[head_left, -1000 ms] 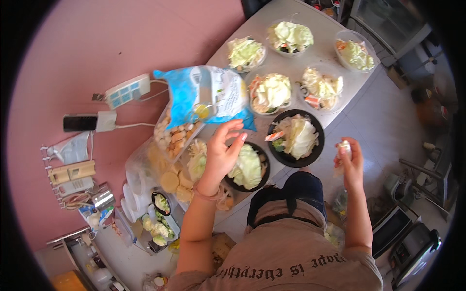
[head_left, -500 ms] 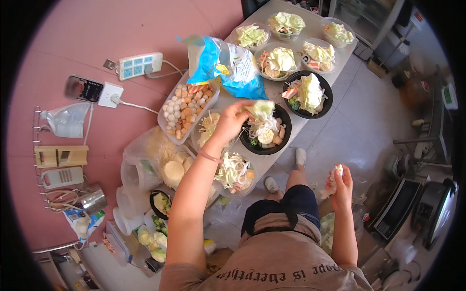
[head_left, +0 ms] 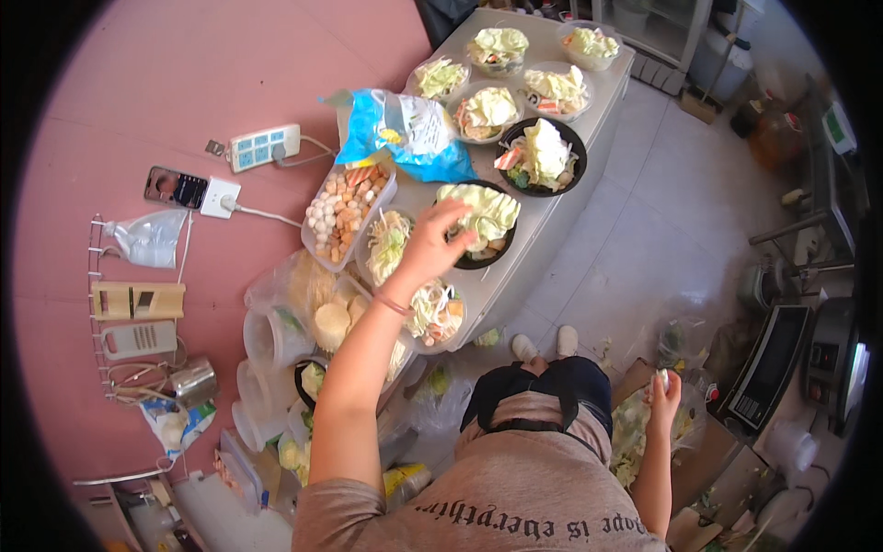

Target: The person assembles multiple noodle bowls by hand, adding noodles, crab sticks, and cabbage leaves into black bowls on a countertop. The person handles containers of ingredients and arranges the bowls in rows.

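Observation:
My left hand (head_left: 434, 241) pinches the edge of a pale green cabbage leaf (head_left: 489, 213), which lies over the food in a black bowl (head_left: 508, 247). Lower right, my right hand (head_left: 661, 401) is closed round a small white piece whose kind I cannot make out. Beyond the left hand stands another black bowl (head_left: 579, 180) filled with cabbage, noodles and a crab stick. Clear bowls of cabbage and other food sit close by, one of them (head_left: 432, 317) just below my left wrist.
A blue and white bag (head_left: 395, 133) and a tub of meatballs (head_left: 345, 213) lie along the table's wall side. More filled clear bowls (head_left: 497, 51) stand at the far end. A power strip (head_left: 264, 147) and phone (head_left: 175, 188) are on the pink wall. Loose cabbage leaves (head_left: 635, 432) lie near my right hand.
The cabbage leaf in my left hand now covers most of the food in the black bowl. My right hand has moved lower. My view has shifted, and my feet are now side by side.

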Available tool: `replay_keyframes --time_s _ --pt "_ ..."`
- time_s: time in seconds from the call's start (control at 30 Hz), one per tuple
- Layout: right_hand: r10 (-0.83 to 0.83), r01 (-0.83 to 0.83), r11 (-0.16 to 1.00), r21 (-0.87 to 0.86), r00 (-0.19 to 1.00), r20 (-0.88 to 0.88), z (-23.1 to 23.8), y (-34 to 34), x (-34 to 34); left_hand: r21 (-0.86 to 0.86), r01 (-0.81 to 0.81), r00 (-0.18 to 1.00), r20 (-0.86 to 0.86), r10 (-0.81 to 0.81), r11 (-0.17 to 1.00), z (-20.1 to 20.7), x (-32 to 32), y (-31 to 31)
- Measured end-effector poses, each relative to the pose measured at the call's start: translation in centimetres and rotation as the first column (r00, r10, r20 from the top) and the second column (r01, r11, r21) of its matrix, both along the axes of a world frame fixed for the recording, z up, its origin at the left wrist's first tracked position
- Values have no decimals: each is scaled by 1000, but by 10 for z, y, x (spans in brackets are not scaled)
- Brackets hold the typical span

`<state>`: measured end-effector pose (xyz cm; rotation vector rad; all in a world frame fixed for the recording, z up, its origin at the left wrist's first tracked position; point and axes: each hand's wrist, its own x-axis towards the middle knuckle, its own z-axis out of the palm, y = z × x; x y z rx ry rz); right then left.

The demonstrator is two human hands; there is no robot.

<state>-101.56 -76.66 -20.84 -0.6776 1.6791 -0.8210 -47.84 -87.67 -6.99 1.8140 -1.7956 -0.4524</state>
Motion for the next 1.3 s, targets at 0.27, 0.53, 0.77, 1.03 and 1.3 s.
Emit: replay_keyframes --time_s 0.27,0.53,0.77,1.03,1.3 --pt "545 -334 837 433 462 -700 -84 146 -218 127 -337 933 -89 349 933 65 22 105" --pt "635 -635 756 160 650 -417 -166 2 -233 88 -446 894 3 448 891 -36 -2 174" --pt "731 -803 555 -215 595 -335 -20 -143 20 -117 -635 772 -137 621 764 7 -21 207" --pt "922 -935 246 -257 307 -235 97 -47 254 -264 -961 99 -36 994 86 -51 61 433" --pt "950 -899 -222 -378 -111 -293 145 116 442 -413 -835 -410 25 912 -364 -76 112 650"
